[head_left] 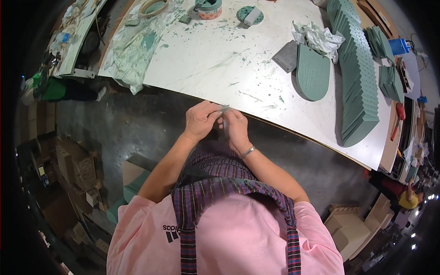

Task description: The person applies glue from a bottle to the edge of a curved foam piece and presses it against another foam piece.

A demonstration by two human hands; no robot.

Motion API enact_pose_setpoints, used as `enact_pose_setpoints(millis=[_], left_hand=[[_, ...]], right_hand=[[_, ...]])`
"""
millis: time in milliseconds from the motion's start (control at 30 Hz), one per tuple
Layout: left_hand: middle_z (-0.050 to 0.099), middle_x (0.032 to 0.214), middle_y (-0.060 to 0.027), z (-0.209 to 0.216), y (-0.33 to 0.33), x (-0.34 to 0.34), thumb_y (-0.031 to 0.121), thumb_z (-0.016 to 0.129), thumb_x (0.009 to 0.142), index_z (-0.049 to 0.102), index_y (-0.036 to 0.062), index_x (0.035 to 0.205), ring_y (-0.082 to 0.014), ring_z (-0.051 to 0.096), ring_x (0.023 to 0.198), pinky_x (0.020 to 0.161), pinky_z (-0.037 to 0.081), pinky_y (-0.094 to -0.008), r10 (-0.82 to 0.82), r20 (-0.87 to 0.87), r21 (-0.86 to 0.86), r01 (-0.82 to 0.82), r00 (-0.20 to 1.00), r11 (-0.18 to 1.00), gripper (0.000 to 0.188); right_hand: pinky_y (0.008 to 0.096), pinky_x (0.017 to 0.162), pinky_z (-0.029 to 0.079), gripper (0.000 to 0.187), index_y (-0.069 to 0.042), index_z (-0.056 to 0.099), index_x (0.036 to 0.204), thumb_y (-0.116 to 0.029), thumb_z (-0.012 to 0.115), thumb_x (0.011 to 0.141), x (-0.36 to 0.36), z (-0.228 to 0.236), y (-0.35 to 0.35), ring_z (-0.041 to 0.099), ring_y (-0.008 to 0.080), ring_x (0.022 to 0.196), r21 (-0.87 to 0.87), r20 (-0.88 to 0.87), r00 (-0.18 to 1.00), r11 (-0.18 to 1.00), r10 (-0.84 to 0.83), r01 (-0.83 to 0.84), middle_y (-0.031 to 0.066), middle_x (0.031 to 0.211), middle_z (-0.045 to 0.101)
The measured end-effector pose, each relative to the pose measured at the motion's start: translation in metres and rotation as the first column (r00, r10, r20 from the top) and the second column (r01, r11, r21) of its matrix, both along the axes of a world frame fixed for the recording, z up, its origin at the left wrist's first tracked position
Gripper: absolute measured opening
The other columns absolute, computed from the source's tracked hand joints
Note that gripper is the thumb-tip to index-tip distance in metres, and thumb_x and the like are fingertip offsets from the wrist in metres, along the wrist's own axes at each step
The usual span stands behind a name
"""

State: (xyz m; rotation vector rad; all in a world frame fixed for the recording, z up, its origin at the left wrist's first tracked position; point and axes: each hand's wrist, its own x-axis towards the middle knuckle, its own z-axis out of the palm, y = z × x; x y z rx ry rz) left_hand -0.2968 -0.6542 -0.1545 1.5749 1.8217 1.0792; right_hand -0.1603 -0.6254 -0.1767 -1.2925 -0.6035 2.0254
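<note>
Grey, a small scrap (225, 108) sits pinched between the closed fingertips of the left hand (200, 120) and right hand (236, 127), held just off the near edge of the white table (206, 59), on which a green arched panel (313, 73) lies well beyond, beside a stack of green panels (357, 78).

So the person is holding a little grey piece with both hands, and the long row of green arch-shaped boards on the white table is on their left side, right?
Not quite. The long row of green arch-shaped boards lies on the white table to the person's right, as the head view shows. Both the left hand and right hand do hold the little grey piece.
</note>
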Motion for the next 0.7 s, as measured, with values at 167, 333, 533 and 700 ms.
enact_pose_setpoints(millis=[167, 333, 533, 700], left_hand=[[0.063, 0.075, -0.0068, 0.0, -0.001, 0.001, 0.013, 0.068, 0.08, 0.074, 0.0128, 0.09, -0.027, 0.064, 0.069, 0.062, 0.05, -0.036, 0.014, -0.005, 0.018, -0.014, 1.0, 1.0, 0.012], [0.063, 0.075, -0.006, -0.003, 0.001, 0.002, 0.013, 0.067, 0.08, 0.073, 0.0127, 0.088, -0.027, 0.064, 0.069, 0.061, 0.05, -0.0365, 0.007, -0.044, 0.0, -0.007, 0.999, 1.0, 0.01], [0.063, 0.075, -0.006, -0.006, 0.0, -0.001, 0.014, 0.066, 0.08, 0.071, 0.0126, 0.088, -0.0279, 0.064, 0.07, 0.061, 0.05, -0.0379, 0.009, -0.069, -0.008, -0.009, 0.998, 1.0, 0.01], [0.063, 0.074, -0.0059, -0.002, 0.001, -0.003, 0.016, 0.068, 0.08, 0.072, 0.0136, 0.088, -0.0281, 0.064, 0.069, 0.061, 0.05, -0.0378, -0.013, -0.084, -0.024, 0.011, 0.996, 1.0, 0.009]], right_hand=[[0.0237, 0.058, 0.049, 0.021, 0.002, 0.067, 0.104, -0.012, 0.054, 0.096, -0.001, 0.002, 0.0, 0.059, 0.0105, 0.064, -0.001, -0.008, 1.0, 1.0, 0.006, -0.006, 0.0045, 0.077, 0.064], [0.0237, 0.059, 0.049, 0.021, 0.003, 0.067, 0.103, -0.01, 0.053, 0.096, -0.001, 0.003, 0.001, 0.059, 0.0113, 0.065, 0.017, -0.035, 0.999, 0.999, -0.029, 0.029, 0.0059, 0.08, 0.065], [0.0229, 0.058, 0.048, 0.02, 0.004, 0.067, 0.099, -0.01, 0.053, 0.095, -0.004, 0.008, 0.002, 0.059, 0.0107, 0.065, 0.005, -0.002, 1.0, 1.0, -0.027, 0.027, 0.0061, 0.081, 0.066], [0.0218, 0.054, 0.046, 0.019, 0.002, 0.068, 0.095, -0.012, 0.055, 0.095, -0.006, 0.012, 0.001, 0.057, 0.0091, 0.063, -0.028, 0.03, 0.998, 0.998, -0.056, 0.057, 0.0043, 0.079, 0.066]])
